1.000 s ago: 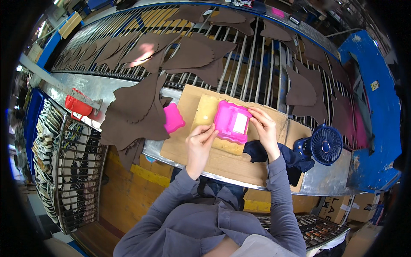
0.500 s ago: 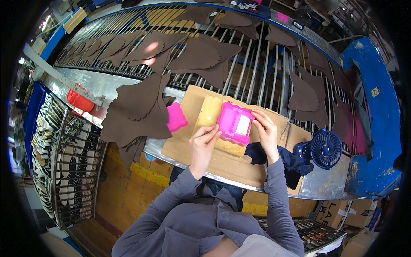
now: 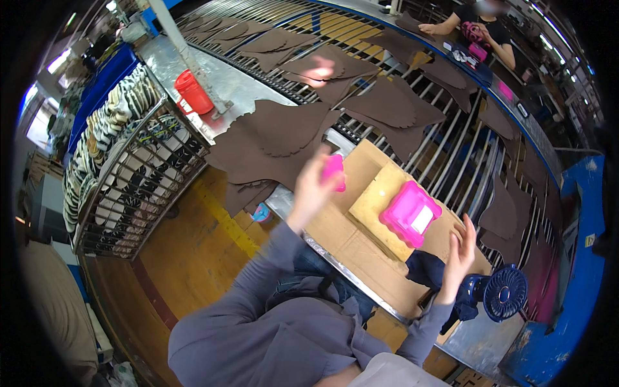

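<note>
A bright pink plastic frame-like piece [image 3: 404,208] with scalloped edges and a white rectangle in it lies on a yellowish foam-like pad [image 3: 369,208]. Under the pad is a sheet of brown cardboard [image 3: 332,227]. My right hand [image 3: 459,253] is just right of the pink piece, apart from it, fingers spread and holding nothing. At the cardboard's left edge, my left hand [image 3: 311,193] is smeared by motion. It overlaps a smaller flat pink piece [image 3: 333,173]; whether it grips this piece is hidden by the blur.
Brown cut sheets [image 3: 277,129] are stacked left of the cardboard; more lie on the roller rack [image 3: 451,138]. A blue fan [image 3: 504,293] and dark cloth [image 3: 425,267] are at right. A wire cart [image 3: 145,174] holds shoe parts. Another person [image 3: 487,32] is across the rack.
Both hands have let go of the pink frame-like piece on the pad. My left hand has moved left to the smaller pink piece, and my right has drawn back. The view has turned left.
</note>
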